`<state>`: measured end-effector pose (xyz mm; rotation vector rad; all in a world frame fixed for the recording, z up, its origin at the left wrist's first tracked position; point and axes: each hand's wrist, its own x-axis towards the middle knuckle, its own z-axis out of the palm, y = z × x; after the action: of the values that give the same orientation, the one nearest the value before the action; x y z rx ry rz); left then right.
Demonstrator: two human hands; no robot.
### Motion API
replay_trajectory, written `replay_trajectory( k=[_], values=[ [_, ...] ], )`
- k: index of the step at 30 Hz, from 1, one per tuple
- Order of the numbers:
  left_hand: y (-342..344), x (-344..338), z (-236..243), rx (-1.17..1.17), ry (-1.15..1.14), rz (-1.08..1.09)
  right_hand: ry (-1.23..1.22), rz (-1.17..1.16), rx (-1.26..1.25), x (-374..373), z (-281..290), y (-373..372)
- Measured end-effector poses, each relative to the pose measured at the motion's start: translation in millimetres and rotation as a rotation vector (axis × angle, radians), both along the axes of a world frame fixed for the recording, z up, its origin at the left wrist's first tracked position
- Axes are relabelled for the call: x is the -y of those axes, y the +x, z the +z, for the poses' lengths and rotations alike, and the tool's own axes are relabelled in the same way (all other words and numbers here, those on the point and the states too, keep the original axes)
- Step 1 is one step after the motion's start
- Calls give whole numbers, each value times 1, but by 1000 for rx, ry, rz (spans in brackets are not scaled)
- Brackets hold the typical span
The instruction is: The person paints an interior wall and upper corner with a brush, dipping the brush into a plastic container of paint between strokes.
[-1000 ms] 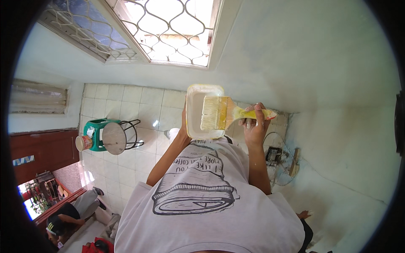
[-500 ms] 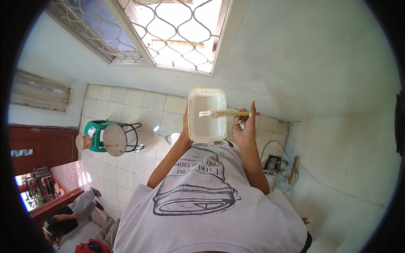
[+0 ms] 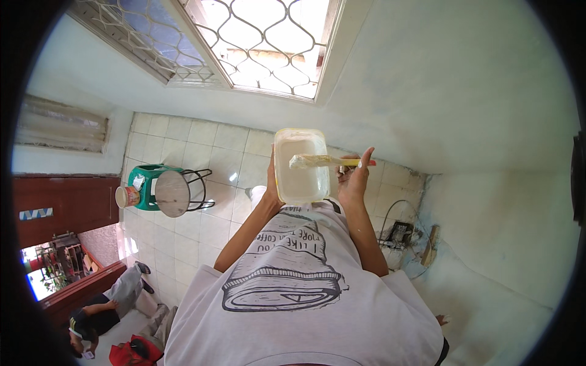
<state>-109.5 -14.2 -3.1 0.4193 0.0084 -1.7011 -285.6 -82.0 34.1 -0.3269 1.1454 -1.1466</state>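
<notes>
In front of my chest is a rectangular off-white tub (image 3: pixel 299 199) with yellowish edges and pale paint inside. My left hand (image 3: pixel 271 190) is closed around its left side, the fingers mostly hidden beneath. A paintbrush (image 3: pixel 322 160) lies level across the tub's opening, its bristles coated in whitish paint and pointing left. Its yellow handle with a red tip sits in the grip of my right hand (image 3: pixel 354 180), whose thumb points up along it. White paint marks the right fingers.
A round-topped stool (image 3: pixel 173 194) stands left on the tiled floor beside a green plastic stool (image 3: pixel 148 183) and a paint-smeared bucket (image 3: pixel 127 197). A grilled window (image 3: pixel 268 49) is ahead; a wall (image 3: pixel 452 91) rises right. Cables (image 3: pixel 400 235) lie near its foot. Two people (image 3: pixel 101 314) sit lower left.
The paintbrush has rolled in my right hand, so more of the bristles' broad side shows. My view has shifted slightly; the tub stays in my left hand.
</notes>
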Motion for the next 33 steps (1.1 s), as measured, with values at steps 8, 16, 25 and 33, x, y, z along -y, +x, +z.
replay_trajectory(
  k=[8, 16, 25, 33],
  values=[
    [-1, -7, -16, 161, 58, 10, -158, -17, -139, -11, -26, -3],
    [-10, 0, -1, 48, 129, 66, -62, -97, -20, -8, -31, -11],
    [-17, -2, -7, 43, 126, 1, 11, -94, 4, -10, -24, -19],
    [-24, 7, -11, 45, 104, -33, -126, -11, 34, 1, -31, -23]
  ],
)
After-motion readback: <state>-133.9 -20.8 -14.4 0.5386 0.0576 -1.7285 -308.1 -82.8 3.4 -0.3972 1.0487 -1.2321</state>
